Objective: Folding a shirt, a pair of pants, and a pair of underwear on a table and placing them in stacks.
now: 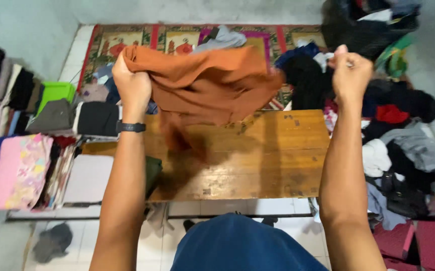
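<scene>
The left hand (132, 85) has a closed grip on one end of the rust-orange garment (202, 83), held up above the wooden bench (277, 155). The right hand (350, 73) is pinched shut, apparently on the far end, though blur hides the contact. Between the grips the cloth sags and bunches: it looks light, soft and limp, best taken at edges or corners. Folded clothes (21, 170) lie outside the left grip.

One head-worn camera looks steeply down, close above a wooden table (272, 160) and floor.
</scene>
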